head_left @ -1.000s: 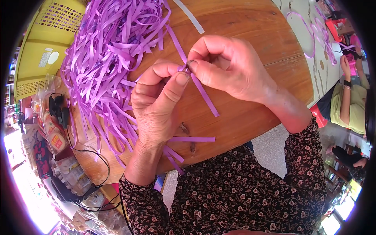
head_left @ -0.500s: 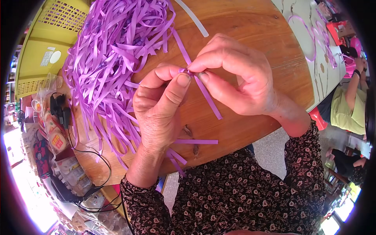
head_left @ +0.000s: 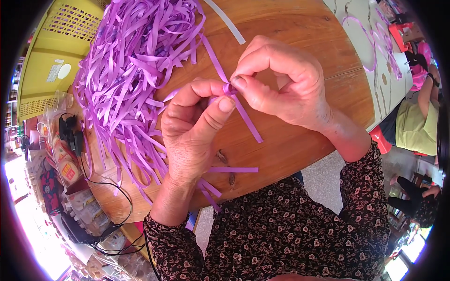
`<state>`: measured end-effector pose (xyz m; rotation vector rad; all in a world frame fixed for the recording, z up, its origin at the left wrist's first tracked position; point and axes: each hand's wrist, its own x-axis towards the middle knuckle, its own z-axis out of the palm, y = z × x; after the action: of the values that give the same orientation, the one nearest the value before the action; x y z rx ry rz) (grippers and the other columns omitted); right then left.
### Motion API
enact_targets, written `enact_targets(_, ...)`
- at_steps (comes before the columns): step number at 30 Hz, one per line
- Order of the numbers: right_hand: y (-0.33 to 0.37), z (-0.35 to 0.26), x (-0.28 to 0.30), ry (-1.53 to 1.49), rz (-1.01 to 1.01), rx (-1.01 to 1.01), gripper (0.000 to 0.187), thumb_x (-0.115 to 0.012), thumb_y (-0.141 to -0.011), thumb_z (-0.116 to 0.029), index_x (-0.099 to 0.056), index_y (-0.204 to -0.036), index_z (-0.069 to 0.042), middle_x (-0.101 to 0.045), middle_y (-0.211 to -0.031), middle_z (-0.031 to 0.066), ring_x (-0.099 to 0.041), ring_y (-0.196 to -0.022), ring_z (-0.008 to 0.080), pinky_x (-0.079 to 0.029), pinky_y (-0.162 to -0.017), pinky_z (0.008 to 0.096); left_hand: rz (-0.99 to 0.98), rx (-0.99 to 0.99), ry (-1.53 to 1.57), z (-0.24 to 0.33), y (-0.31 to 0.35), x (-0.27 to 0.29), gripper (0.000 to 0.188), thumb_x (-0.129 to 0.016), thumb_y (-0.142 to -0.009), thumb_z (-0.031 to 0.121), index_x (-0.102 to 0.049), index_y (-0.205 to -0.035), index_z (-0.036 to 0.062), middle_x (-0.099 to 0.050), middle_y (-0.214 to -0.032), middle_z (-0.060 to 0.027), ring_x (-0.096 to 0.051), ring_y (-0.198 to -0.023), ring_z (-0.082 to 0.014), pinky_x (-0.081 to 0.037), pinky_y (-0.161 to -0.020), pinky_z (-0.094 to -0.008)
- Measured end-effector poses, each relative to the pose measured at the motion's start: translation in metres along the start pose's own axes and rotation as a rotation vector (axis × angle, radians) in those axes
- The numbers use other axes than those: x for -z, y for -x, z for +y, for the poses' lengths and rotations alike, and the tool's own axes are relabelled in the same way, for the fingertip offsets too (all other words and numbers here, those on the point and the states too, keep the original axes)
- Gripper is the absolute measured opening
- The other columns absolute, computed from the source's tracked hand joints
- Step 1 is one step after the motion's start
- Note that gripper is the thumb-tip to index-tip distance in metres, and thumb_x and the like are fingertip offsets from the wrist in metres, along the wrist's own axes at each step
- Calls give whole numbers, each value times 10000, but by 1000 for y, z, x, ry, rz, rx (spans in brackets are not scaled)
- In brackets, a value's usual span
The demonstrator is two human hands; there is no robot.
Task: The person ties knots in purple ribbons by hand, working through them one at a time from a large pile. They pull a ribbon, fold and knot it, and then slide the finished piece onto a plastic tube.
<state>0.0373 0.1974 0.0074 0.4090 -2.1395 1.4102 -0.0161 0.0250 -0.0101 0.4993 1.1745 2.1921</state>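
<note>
A purple ribbon point(head_left: 248, 122) is held up over the wooden table, with a small loop or knot in it between my two hands. My left hand point(head_left: 190, 126) pinches the ribbon at the loop with forefinger and thumb, the other fingers curled in. Close against it on the right, my right hand point(head_left: 288, 86) has thumb and forefinger pressed together at the loop's edge; what exactly lies in that pinch is hidden. One ribbon length runs up toward the heap, another hangs down to the right. The large heap of purple ribbons point(head_left: 126, 89) lies left of my hands.
A yellow-green plastic basket point(head_left: 70, 35) stands at the far left of the wooden table point(head_left: 300, 18). A pale strip point(head_left: 227, 21) lies at the back. Black cables point(head_left: 124, 192) and packages crowd the left side. More ribbon lies on a white marbled table point(head_left: 375, 47), right; people are beyond.
My right fingertips have shifted slightly up and right from the left ones. My left thumb has slid a little away, and the small ribbon loop shows more clearly.
</note>
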Motion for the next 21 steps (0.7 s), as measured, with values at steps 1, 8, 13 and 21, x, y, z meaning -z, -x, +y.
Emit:
enact_targets(1,1,0,1,0,0,1,91,-628,-768,70,-604,-819,-2,-597,-758,62,-558,-689,126,-431,-605,240,-5,-4,-22,0,0,0,153,-631,-839,-41,-626,-985,5,-612,-926,-4,-545,-838,-60,-436,-778,-194)
enact_targets(8,3,0,0,-45,-28,-45,87,-616,-783,65,-599,-839,0,-587,-763,58,-541,-687,121,-429,-612,243,109,29,-146,4,3,-5,136,-644,-837,-28,-643,-970,1,-639,-911,-9,-555,-821,-39,-445,-750,-171)
enact_targets(13,3,-2,1,-24,-26,-40,83,-611,-792,67,-596,-841,2,-587,-769,61,-540,-694,128,-431,-626,248,115,7,-146,3,5,-5,129,-642,-843,-20,-647,-970,3,-643,-886,0,-560,-792,-37,-449,-730,-167)
enact_targets(21,-3,1,4,118,-73,226,259,-715,-733,7,-644,-982,1,-604,-827,82,-575,-741,196,-460,-655,288,133,-11,-118,2,3,-4,127,-643,-843,-15,-649,-968,5,-640,-885,3,-558,-806,-38,-445,-746,-172)
